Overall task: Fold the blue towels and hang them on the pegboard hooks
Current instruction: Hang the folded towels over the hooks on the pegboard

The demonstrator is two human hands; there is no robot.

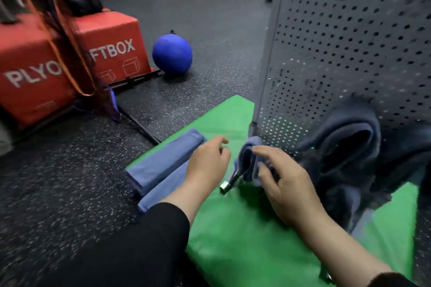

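Folded light-blue cloth towel [248, 158] on pegboard hook [229, 182]: soft, limp, light. Right hand [286, 182] pinches its fold; left hand [207, 163] open, holding nothing. Best gripped at the fold.

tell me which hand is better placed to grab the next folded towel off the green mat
Left. The left hand hovers open right beside the folded towels on the green mat, while the right hand is busy at the towel on the hook.
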